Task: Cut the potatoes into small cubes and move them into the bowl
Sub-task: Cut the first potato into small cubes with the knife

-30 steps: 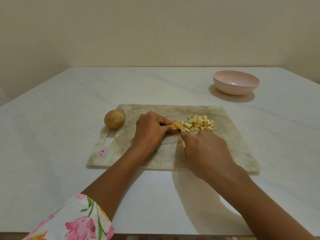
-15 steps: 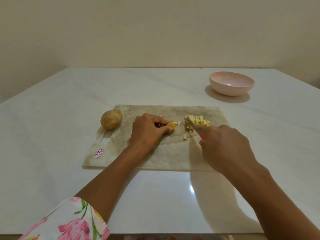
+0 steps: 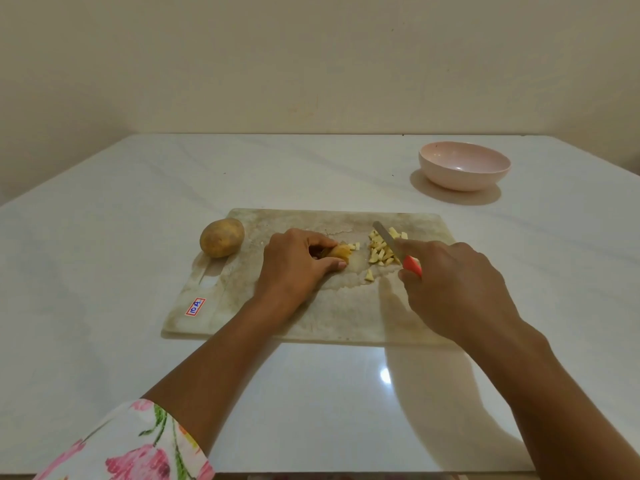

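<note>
My left hand (image 3: 298, 263) grips a small remaining piece of potato (image 3: 340, 252) on the worn cutting board (image 3: 311, 313). My right hand (image 3: 453, 285) holds a knife (image 3: 388, 239) by its red handle, the blade lying across a pile of small potato cubes (image 3: 381, 249) to the right of the piece. Two cubes lie beside the held piece and one sits apart nearer me. A whole unpeeled potato (image 3: 222, 237) rests at the board's left far corner. The pink bowl (image 3: 464, 165) stands at the far right of the table and looks empty.
The white marble table (image 3: 104, 271) runs to a near edge at the bottom of view. A beige wall stands behind it. A red and blue sticker (image 3: 195, 306) marks the board's near left corner.
My right hand has swung the knife away from the held piece to the right, pushing the cut cubes into a pile. My left hand stays on the potato piece.
</note>
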